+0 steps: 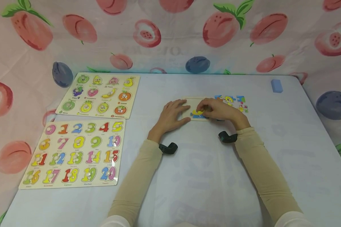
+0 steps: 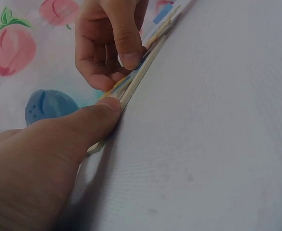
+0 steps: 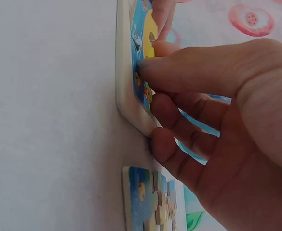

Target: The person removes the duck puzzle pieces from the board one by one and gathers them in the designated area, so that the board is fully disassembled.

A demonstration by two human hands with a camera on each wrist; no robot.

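A shallow wooden puzzle tray (image 1: pixel 191 103) lies at the middle of the table. My left hand (image 1: pixel 171 117) rests at its left end, fingers spread and fairly straight, with the thumb on the near edge. Blue-and-yellow jigsaw pieces (image 3: pixel 138 41) sit in the tray's near side. My right hand (image 1: pixel 219 109) reaches over from the right and pinches one of them, thumb on its blue part and fingers curled behind. The palm and fingers hide part of the tray in the head view. More jigsaw pieces (image 1: pixel 241 98) lie just right of the tray, partly behind the right hand.
To the left lie a fruit peg board (image 1: pixel 99 100) and, nearer, a number peg board (image 1: pixel 83 149). A small blue block (image 1: pixel 277 85) is at the back right. Fruit-patterned cloth (image 1: pixel 170 31) hangs behind the table.
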